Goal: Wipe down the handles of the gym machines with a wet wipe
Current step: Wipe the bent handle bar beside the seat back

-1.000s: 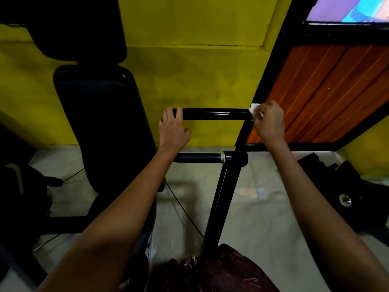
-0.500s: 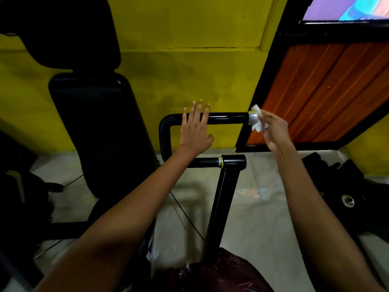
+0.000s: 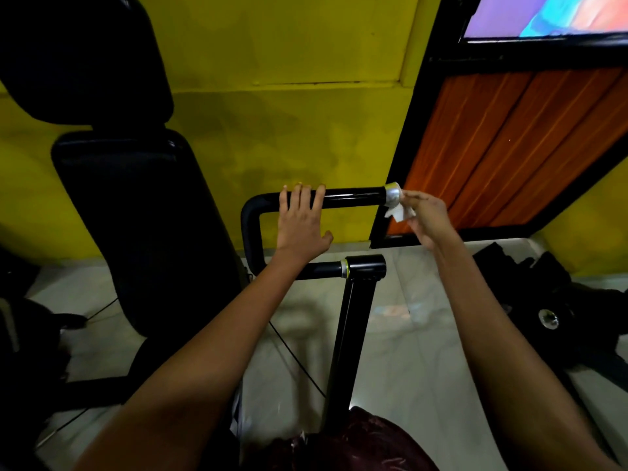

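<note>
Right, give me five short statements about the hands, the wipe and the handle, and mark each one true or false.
1. The right hand pinches a white wet wipe. True.
2. The wipe is at the silver end cap of the upper handle bar. True.
3. The left hand holds the wipe. False: it holds nothing; its straight fingers lie against the upper bar.
4. The left hand rests on the lower bar. False: it is on the upper bar.
5. A black padded backrest stands left of the handle. True.
</note>
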The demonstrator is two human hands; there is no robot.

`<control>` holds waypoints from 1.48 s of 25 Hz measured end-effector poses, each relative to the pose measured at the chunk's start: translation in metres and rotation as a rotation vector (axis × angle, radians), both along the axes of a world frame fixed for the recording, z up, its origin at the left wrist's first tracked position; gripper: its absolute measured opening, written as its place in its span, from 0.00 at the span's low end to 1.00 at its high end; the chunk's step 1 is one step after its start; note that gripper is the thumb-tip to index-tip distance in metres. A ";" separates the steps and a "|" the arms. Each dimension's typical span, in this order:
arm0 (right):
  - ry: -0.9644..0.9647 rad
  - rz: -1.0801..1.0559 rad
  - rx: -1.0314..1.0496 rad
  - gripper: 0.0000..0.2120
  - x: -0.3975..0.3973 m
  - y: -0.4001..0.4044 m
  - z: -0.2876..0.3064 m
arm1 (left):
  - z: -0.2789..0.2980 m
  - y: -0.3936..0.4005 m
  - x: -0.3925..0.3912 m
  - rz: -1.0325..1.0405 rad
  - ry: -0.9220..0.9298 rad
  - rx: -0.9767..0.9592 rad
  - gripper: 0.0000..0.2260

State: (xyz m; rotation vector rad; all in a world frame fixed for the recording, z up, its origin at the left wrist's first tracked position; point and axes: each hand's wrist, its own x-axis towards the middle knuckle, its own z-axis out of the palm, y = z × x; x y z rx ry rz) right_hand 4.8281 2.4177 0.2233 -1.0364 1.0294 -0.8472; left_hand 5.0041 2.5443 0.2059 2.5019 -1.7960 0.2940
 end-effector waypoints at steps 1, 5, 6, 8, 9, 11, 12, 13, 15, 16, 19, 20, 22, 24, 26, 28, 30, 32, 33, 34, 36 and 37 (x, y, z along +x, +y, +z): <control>-0.009 -0.024 -0.022 0.10 -0.002 0.003 -0.002 | 0.001 0.000 0.001 0.000 -0.004 0.001 0.38; 0.132 -0.047 -0.490 0.08 -0.004 0.004 -0.001 | 0.001 0.001 0.000 0.006 -0.017 0.010 0.37; 0.234 0.004 -0.620 0.08 0.000 0.000 0.002 | 0.001 0.000 0.000 0.007 -0.018 0.006 0.37; 0.371 0.095 -0.685 0.09 0.011 -0.017 0.003 | 0.001 0.000 0.000 0.007 -0.017 -0.002 0.37; 0.375 0.114 -0.607 0.09 0.016 -0.026 0.003 | 0.002 0.000 0.001 0.006 -0.013 -0.002 0.37; 0.312 0.096 -0.324 0.12 0.021 -0.038 0.003 | 0.002 0.001 0.002 0.003 -0.012 0.003 0.37; 0.235 0.086 -0.159 0.12 0.021 -0.039 0.001 | 0.002 0.002 0.002 0.002 -0.016 0.007 0.37; 0.108 0.082 0.007 0.12 0.020 -0.037 -0.005 | 0.002 0.001 0.001 0.002 -0.020 0.011 0.37; -0.210 0.031 0.290 0.10 0.017 -0.019 -0.014 | 0.002 0.001 0.001 0.004 -0.029 0.012 0.37; -0.370 -0.031 0.398 0.10 0.016 -0.009 -0.017 | 0.001 0.001 0.001 0.005 -0.033 0.011 0.37; -0.594 -0.176 0.590 0.10 0.021 0.011 -0.023 | 0.002 0.001 0.001 0.007 -0.036 0.009 0.37; -0.611 -0.196 0.614 0.09 0.022 0.015 -0.022 | 0.002 0.001 0.001 0.007 -0.039 0.008 0.37; -0.643 -0.244 0.632 0.07 0.022 0.020 -0.018 | 0.002 0.001 0.001 0.008 -0.047 0.005 0.37; -0.660 -0.282 0.656 0.05 0.020 0.022 -0.010 | 0.001 0.001 0.001 0.009 -0.044 0.005 0.37; -0.640 -0.313 0.655 0.03 0.018 0.027 0.002 | 0.001 0.001 0.001 0.009 -0.038 0.007 0.37; -0.593 -0.348 0.602 0.03 0.019 0.031 0.011 | 0.001 0.001 0.001 0.007 -0.037 0.008 0.37; -0.520 -0.390 0.526 0.03 0.022 0.038 0.016 | 0.001 0.001 0.001 0.005 -0.034 0.004 0.37; -0.380 -0.493 0.412 0.05 0.027 0.042 0.015 | 0.002 0.002 0.002 0.002 -0.031 0.000 0.37; -0.280 -0.533 0.332 0.07 0.029 0.042 0.012 | 0.002 0.002 0.001 0.001 -0.031 -0.001 0.36; -0.167 -0.554 0.236 0.06 0.031 0.042 0.009 | 0.003 0.002 0.001 0.000 -0.029 -0.002 0.37; 0.095 -0.565 -0.011 0.05 0.035 0.044 0.002 | 0.004 0.002 0.001 -0.001 -0.021 0.000 0.37; 0.223 -0.562 -0.156 0.07 0.035 0.045 -0.003 | 0.003 0.002 0.001 0.001 -0.020 0.000 0.37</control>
